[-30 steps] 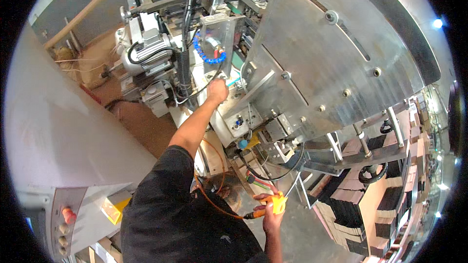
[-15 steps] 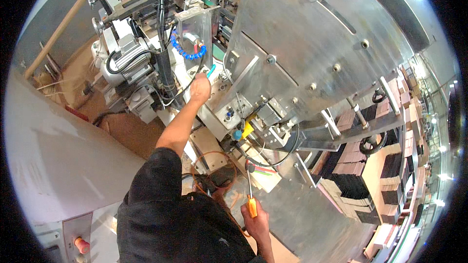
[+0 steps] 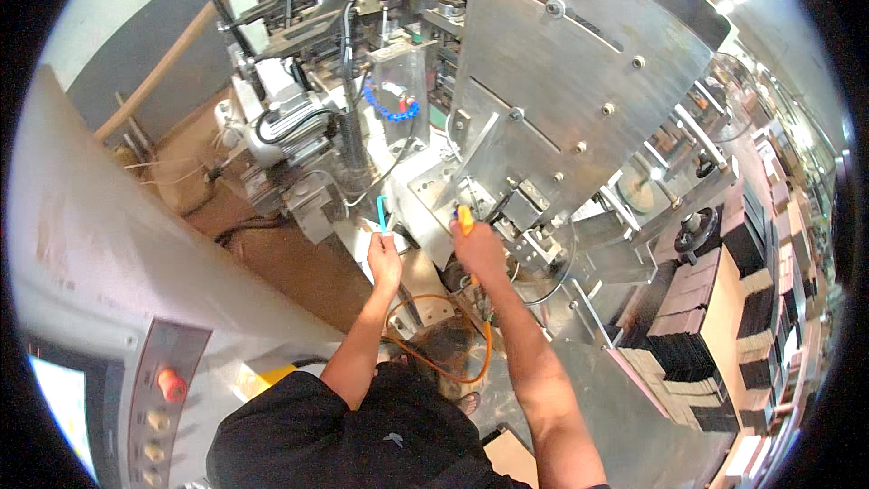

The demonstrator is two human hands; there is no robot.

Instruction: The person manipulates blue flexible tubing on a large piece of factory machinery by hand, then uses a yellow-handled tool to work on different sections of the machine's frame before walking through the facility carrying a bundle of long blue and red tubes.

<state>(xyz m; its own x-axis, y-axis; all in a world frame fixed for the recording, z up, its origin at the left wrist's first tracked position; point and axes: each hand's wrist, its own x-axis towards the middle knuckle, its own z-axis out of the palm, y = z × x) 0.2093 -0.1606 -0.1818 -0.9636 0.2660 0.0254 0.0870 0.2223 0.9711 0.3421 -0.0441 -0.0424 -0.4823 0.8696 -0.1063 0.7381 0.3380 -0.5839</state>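
Note:
My left hand is closed in a pinch round a slim light-blue piece, which stands up above my fingers; its exact kind I cannot make out. It is over the lower front of the metal machine, left of its pale bed plate. My right hand is closed round an orange-handled tool; the yellow-orange end of its handle shows above the fist. Its metal shaft is hidden now. That fist is close to the machine's block and fittings.
A motor and a blue segmented hose sit beyond my hands. The big slotted steel plate rises at right. Below hangs an orange hose. Cardboard stacks stand right; a panel with a red button is lower left.
My left hand has drawn back toward me with the light-blue piece. The right hand has risen from low near my body to the machine, still holding the orange-handled tool. The view has shifted.

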